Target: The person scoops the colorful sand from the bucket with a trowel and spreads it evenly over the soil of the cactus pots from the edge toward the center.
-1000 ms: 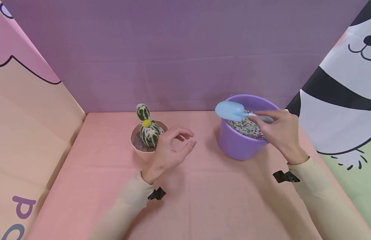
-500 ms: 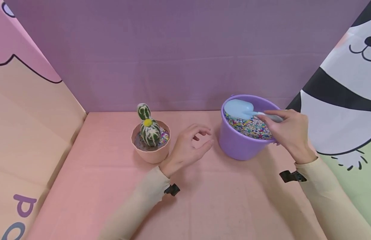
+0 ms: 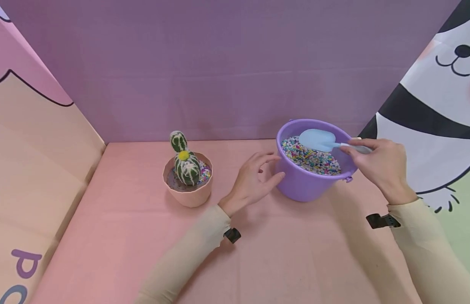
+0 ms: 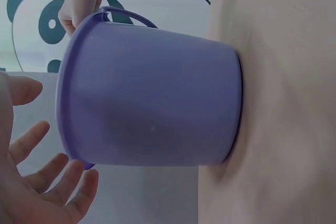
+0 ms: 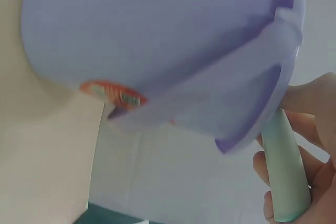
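Note:
In the head view my right hand [image 3: 384, 166] grips the handle of a light blue toy shovel [image 3: 317, 140]. Its blade hangs over the purple bucket [image 3: 305, 185], above multicoloured pellets [image 3: 311, 158]. The right wrist view shows the pale handle [image 5: 286, 169] between thumb and fingers beside the bucket's rim. My left hand [image 3: 254, 181] has its fingers spread and slightly bent at the bucket's left side, holding nothing; whether a fingertip touches the rim I cannot tell. Left of it stands a peach pot [image 3: 191, 196] with a cactus [image 3: 187, 166] bearing a yellow flower.
Pink cloth [image 3: 265, 253] covers the table. A purple backdrop [image 3: 227, 71] rises right behind the bucket and pot. A panel with a printed panda [image 3: 428, 126] borders the right side, and a beige panel [image 3: 33, 160] the left.
My left hand has moved right, from beside the pot to the bucket's left side. The right hand has carried the shovel rightward, from the bucket's left rim to over the pellets.

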`<state>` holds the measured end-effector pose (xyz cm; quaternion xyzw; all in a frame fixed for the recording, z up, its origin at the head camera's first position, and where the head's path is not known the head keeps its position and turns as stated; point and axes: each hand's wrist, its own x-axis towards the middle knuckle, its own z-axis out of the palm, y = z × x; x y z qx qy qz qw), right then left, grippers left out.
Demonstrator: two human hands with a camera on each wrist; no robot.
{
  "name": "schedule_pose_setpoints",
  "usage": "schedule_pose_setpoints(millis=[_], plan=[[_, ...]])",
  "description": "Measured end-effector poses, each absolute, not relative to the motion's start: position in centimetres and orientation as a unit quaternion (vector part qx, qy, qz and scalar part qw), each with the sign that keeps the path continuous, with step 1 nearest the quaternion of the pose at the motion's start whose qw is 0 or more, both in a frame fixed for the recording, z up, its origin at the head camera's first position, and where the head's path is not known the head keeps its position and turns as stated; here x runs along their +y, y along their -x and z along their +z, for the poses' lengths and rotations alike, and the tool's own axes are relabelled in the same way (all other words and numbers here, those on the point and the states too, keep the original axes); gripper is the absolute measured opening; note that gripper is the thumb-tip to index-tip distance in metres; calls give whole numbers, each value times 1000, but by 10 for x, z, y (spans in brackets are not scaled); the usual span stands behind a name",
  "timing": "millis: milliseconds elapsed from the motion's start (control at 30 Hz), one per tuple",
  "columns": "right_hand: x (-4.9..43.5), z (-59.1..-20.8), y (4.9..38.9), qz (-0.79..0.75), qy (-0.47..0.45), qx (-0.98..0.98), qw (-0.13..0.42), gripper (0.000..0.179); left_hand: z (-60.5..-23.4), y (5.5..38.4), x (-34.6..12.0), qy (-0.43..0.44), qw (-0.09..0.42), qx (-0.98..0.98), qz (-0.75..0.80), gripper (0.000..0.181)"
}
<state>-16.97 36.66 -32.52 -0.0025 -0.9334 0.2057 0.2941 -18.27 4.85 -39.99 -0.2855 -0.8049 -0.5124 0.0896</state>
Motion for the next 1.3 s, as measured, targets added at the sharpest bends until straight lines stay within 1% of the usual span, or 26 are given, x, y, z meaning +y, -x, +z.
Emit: schedule_pose_setpoints(millis=[100, 200, 367, 500, 667, 767, 867, 1000, 1133, 1300], plan=[[375, -324, 170, 171, -4, -944, 283, 35, -400, 187, 55, 285, 84, -811, -504, 46], [380, -323, 169, 145, -19, -948, 284, 35, -399, 191, 61, 288, 88, -818, -490, 50], [382, -320, 168, 101, -49, -947, 302, 33, -398, 198, 68, 278, 98, -830, -474, 57], [381, -318, 167, 57, -67, -944, 317, 30, -398, 205, 71, 264, 93, -838, -468, 63], [378, -315, 169, 17, -106, -935, 339, 21, -397, 209, 72, 262, 83, -835, -476, 62], [377, -313, 171, 2, -141, -931, 336, 20, -397, 210, 72, 263, 78, -836, -476, 62], [378, -312, 175, -1, -175, -937, 303, 19, -396, 210, 72, 263, 75, -837, -473, 62], [379, -314, 180, 21, -196, -947, 255, 19, -394, 209, 72, 263, 78, -841, -466, 60], [378, -317, 186, 55, -190, -955, 222, 21, -394, 209, 71, 262, 80, -842, -464, 60], [374, -317, 193, 102, -160, -966, 177, 20, -392, 210, 71, 261, 76, -840, -469, 61]])
